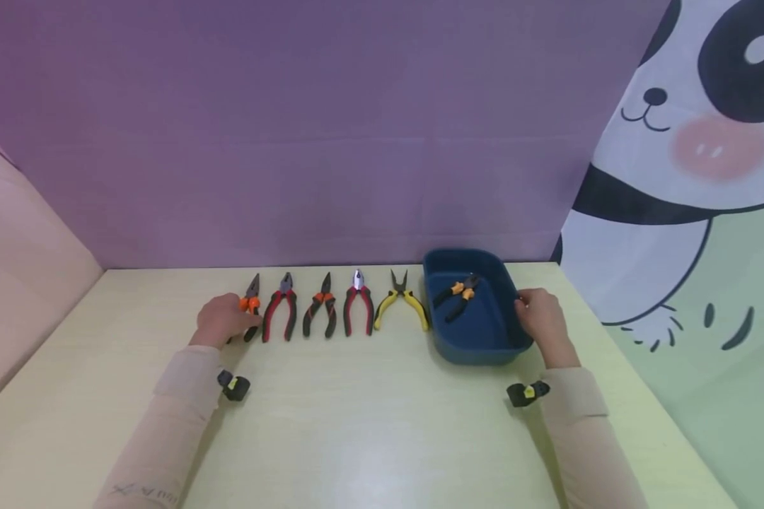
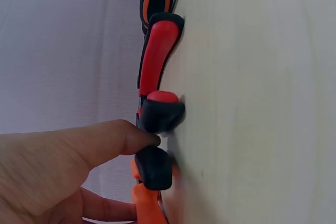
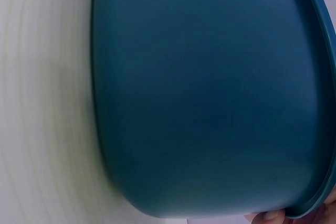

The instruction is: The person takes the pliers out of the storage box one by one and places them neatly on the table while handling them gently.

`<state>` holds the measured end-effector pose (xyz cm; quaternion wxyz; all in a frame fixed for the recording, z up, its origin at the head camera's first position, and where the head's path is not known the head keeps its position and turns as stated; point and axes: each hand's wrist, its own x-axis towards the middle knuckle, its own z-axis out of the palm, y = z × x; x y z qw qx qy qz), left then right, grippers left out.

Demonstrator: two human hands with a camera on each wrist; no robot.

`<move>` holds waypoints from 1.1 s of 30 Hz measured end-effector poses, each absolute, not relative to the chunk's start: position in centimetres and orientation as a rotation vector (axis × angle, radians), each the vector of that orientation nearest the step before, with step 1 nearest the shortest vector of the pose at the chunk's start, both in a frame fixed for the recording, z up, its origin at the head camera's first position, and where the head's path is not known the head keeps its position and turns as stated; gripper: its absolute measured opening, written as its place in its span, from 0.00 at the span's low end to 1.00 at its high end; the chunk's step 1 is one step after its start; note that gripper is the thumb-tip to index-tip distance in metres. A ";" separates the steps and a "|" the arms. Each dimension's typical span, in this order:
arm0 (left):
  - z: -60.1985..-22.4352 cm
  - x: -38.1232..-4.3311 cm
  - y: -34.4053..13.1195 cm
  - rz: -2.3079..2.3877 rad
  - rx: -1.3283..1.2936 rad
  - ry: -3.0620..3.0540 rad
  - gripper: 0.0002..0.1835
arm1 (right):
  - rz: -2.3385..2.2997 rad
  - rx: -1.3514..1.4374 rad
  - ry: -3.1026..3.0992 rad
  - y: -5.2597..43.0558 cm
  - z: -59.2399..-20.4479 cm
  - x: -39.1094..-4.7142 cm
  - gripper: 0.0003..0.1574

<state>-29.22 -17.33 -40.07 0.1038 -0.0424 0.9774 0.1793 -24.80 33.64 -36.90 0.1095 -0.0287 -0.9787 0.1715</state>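
At the left end of a row of pliers, my left hand [image 1: 219,319] holds the orange-and-black pliers [image 1: 252,304] by the handles. They lie on the table with jaws pointing away. In the left wrist view the thumb lies against one black handle tip [image 2: 154,169], with a finger by the orange part; the far handle is mostly hidden. My right hand [image 1: 543,319] grips the right rim of a blue plastic basin [image 1: 480,355]. Inside the basin lies one pair of orange-and-black pliers [image 1: 465,290]. Only fingertips [image 3: 273,215] show at the rim in the right wrist view.
Rightward from my left hand lie red-and-black pliers [image 1: 287,300], black-and-orange pliers [image 1: 322,300], another red-handled pair [image 1: 359,293] and yellow-handled pliers [image 1: 391,304] close to the basin. A purple backdrop [image 1: 293,177] stands behind the table [image 1: 356,424].
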 end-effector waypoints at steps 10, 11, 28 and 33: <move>-40.3 -29.0 -17.3 0.532 -0.133 2.887 0.20 | 0.499 -0.079 -2.870 33.7 -36.9 -24.9 0.18; -40.3 -28.9 -17.3 0.530 -0.131 2.885 0.20 | 0.499 -0.081 -2.873 33.7 -36.8 -24.9 0.18; -39.3 -27.9 -17.6 0.578 -0.087 2.913 0.20 | 0.509 -0.120 -2.893 33.7 -36.9 -24.9 0.19; -38.8 -27.8 -17.6 0.600 -0.066 2.936 0.22 | 0.493 -0.083 -2.860 33.6 -36.8 -24.8 0.17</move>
